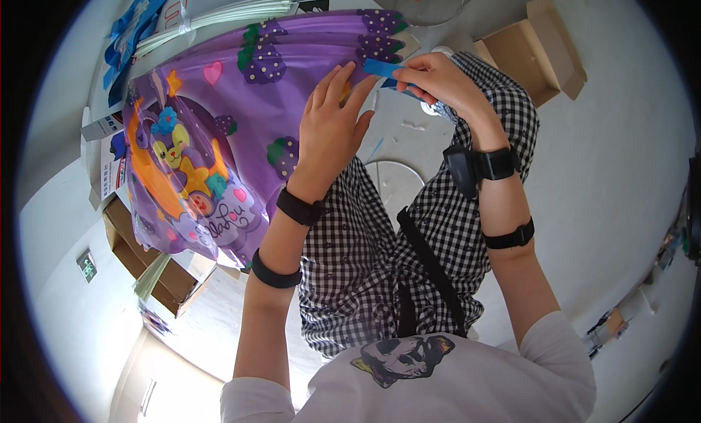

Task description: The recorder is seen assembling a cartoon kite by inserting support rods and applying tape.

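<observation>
A thin, shiny purple sheet (pixel 303 61) printed with a cartoon bunny, hearts and spotted grape clusters spreads over the table and hangs toward my left. My left hand (pixel 327 131) lies on its right part, fingers stretched out and holding nothing. Just beyond those fingertips, my right hand (pixel 442 79) pinches a flat blue strip (pixel 378 68) between thumb and fingers, at the sheet's right edge. More blue shows beneath the right hand, partly hidden by it. Whether the strip is joined to the sheet I cannot tell.
A tied bundle of thin pale rods (pixel 219 21) lies along the far side, with blue ribbon-like strips (pixel 135 39) to its left. An open cardboard box (pixel 522 54) stands on the floor at the far right. Another box (pixel 139 251) is at the left, below the sheet.
</observation>
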Demonstrator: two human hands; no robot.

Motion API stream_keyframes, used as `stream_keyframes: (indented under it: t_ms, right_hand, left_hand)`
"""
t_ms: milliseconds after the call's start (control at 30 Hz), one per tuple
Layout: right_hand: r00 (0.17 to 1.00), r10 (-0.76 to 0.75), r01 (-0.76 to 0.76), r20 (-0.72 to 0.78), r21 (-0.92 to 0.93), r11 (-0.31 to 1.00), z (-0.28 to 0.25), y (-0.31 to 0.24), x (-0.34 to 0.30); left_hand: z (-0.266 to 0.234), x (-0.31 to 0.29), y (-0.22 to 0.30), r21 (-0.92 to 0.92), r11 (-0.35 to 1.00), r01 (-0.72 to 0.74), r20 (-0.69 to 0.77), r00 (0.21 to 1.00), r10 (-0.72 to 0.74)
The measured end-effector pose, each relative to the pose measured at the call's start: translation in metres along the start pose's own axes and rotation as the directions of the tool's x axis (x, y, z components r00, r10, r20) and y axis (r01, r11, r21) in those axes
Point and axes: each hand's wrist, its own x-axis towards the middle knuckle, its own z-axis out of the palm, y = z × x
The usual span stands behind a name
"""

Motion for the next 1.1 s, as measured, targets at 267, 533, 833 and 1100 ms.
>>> stream_keyframes:
  t_ms: [267, 533, 833, 1100]
  right_hand:
    - [1.000, -0.001, 0.001, -0.010, -0.023, 1.000, 0.002, 0.001, 0.002]
    - [1.000, -0.003, 0.003, 0.003, -0.051, 0.999, 0.000, 0.003, 0.005]
    - [0.997, 0.048, -0.048, -0.058, -0.007, 0.999, 0.001, 0.001, 0.004]
    - [0.967, -0.048, -0.006, -0.249, -0.210, 0.978, 0.011, 0.009, 0.008]
  left_hand:
    - [-0.001, 0.002, 0.000, -0.016, 1.000, 0.005, -0.003, 1.000, -0.005]
    - [0.002, 0.002, 0.000, -0.020, 1.000, 0.010, -0.007, 1.000, -0.010]
    - [-0.001, 0.007, -0.001, 0.012, 1.000, 0.016, 0.001, 1.000, -0.016]
    - [-0.002, 0.009, -0.001, 0.024, 1.000, 0.014, 0.005, 1.000, -0.014]
